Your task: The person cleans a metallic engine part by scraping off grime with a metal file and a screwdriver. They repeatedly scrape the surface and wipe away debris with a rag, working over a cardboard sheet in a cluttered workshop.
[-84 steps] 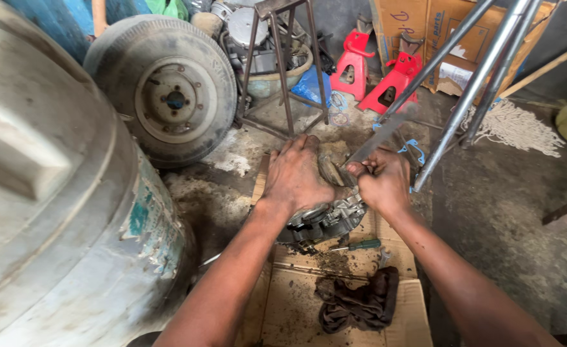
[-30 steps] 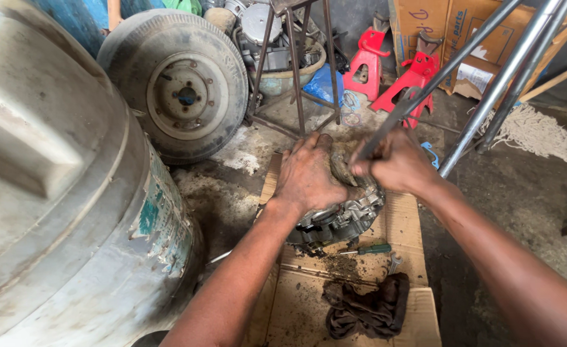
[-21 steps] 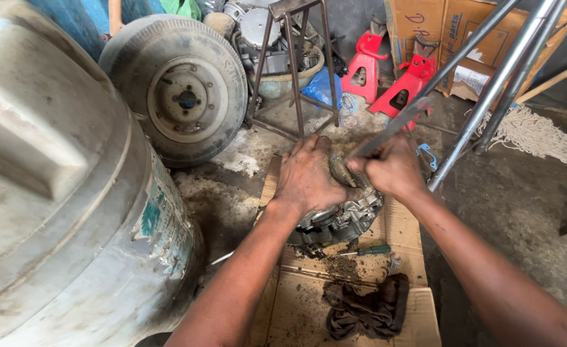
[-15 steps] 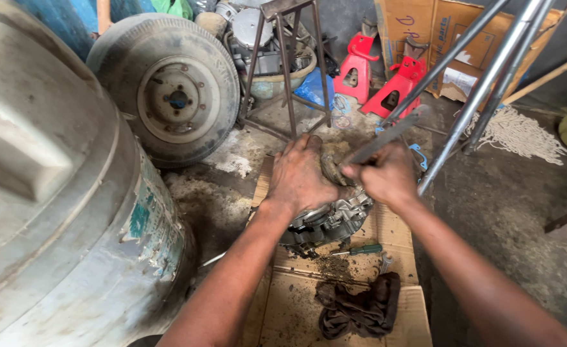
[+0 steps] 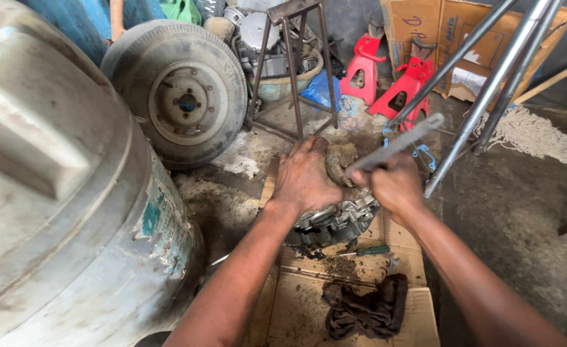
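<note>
Head cam shows you bent over a greasy engine case [image 5: 335, 222] sitting on a flattened cardboard sheet [image 5: 296, 308], dead centre of the view. Your left hand [image 5: 306, 177] is clamped down on top of it, fingers curled and pressed together over the upper edge to hold it steady. Your right hand [image 5: 396, 186] is fisted tight around a flat metal bar [image 5: 396, 142] that sticks out toward 1 o'clock — the working end looks tucked in between your hands, against the grimy part at the top of the case, though I can't tell exactly where it bites.

Progress-wise, I'd call this mid-job. The case looks closed up and caked in dirt, and crumbs of muck are scattered on the cardboard below it, so some scraping or prying seems done but plenty is left. A green-handled screwdriver [image 5: 364, 251] lies just beside the case at 5 o'clock, and a dark rag [image 5: 360, 311] sits further down at 6 — neither in hand.

Around you: a big grey tank [image 5: 59, 186] at 9 o'clock, a tyre [image 5: 181, 90] at 11, a metal stool [image 5: 293, 64] at 12, red jack stands [image 5: 405, 83] at 1.
</note>
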